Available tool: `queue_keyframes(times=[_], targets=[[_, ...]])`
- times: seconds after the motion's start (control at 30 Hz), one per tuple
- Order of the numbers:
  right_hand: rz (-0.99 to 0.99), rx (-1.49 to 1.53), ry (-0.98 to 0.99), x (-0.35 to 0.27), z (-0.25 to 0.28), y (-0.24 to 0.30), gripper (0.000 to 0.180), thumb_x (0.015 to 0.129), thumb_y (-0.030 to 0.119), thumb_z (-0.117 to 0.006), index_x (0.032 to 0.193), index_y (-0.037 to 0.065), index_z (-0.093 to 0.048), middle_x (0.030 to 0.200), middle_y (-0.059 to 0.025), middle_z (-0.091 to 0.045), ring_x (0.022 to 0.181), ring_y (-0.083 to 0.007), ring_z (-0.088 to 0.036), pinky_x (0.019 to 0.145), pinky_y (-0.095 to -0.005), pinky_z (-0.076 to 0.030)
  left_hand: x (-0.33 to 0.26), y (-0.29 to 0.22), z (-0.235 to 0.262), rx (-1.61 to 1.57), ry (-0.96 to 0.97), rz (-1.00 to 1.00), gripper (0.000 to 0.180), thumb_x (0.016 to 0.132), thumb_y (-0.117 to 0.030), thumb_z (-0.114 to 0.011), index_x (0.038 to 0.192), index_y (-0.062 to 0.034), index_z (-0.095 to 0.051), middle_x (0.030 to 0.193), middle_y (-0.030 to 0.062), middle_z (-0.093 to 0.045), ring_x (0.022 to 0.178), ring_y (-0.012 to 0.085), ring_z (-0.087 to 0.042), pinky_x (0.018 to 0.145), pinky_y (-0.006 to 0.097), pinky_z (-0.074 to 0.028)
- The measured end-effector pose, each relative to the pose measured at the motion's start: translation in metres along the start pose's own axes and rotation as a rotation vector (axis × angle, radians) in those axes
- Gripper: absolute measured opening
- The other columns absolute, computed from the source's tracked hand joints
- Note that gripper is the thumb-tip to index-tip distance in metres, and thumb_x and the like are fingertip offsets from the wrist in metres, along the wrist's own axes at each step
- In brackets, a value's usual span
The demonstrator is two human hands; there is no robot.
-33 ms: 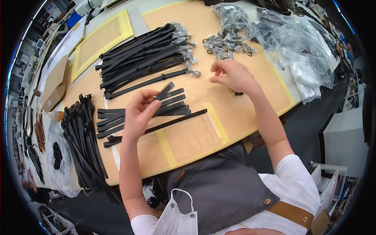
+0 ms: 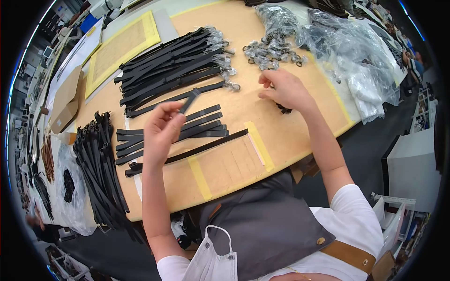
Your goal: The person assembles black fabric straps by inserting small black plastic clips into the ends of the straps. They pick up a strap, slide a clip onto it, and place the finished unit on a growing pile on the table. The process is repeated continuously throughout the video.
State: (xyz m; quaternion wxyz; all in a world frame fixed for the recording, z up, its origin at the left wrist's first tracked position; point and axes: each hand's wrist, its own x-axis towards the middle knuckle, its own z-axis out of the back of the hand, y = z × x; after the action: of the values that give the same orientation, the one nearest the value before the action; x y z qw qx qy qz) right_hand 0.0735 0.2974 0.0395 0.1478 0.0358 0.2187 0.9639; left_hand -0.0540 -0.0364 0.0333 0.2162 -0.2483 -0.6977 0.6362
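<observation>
Above the table [image 2: 290,140], we see left hand [image 2: 161,131] pinching a black strap [image 2: 190,100], droppable if grip loosens (right hand [image 2: 287,91] curled; can't tell if holding).

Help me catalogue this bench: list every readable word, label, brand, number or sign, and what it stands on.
None can be read.
White label on clear plastic bag: too small to read.
Yellow-edged sheet: any marks too faint.
Black strap in left hand: none legible.
</observation>
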Motion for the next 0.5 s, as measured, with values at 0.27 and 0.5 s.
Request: queue_keyframes(times=[0.27, 0.5], targets=[[0.105, 0.342, 0.187, 0.004, -0.018, -0.010, 0.024, 0.089, 0.019, -0.075, 0.109, 0.006, -0.070, 0.097, -0.0031, -0.070, 0.090, -0.0169, -0.068, 0.078, -0.0314, -0.054, 0.001, -0.012, -0.032, 0.651, 0.108, -0.240, 0.023, 0.092, -0.008, -0.072, 0.112, 0.0003, -0.067, 0.086, 0.0099, -0.069, 0.078, 0.0149, -0.063, 0.071, 0.027, -0.050], [0.023, 1.454, 0.498, 0.010, -0.041, 0.044, 0.027, 0.100, 0.019, -0.067, 0.123, 0.005, -0.067, 0.101, -0.0010, -0.069, 0.087, -0.0073, -0.068, 0.085, -0.0235, -0.058, -0.002, 0.017, -0.039, 0.497, 0.068, -0.290, 0.024, 0.089, -0.006, -0.076, 0.110, 0.0028, -0.070, 0.092, 0.0035, -0.071, 0.080, 0.0064, -0.063, 0.070, 0.022, -0.050]])
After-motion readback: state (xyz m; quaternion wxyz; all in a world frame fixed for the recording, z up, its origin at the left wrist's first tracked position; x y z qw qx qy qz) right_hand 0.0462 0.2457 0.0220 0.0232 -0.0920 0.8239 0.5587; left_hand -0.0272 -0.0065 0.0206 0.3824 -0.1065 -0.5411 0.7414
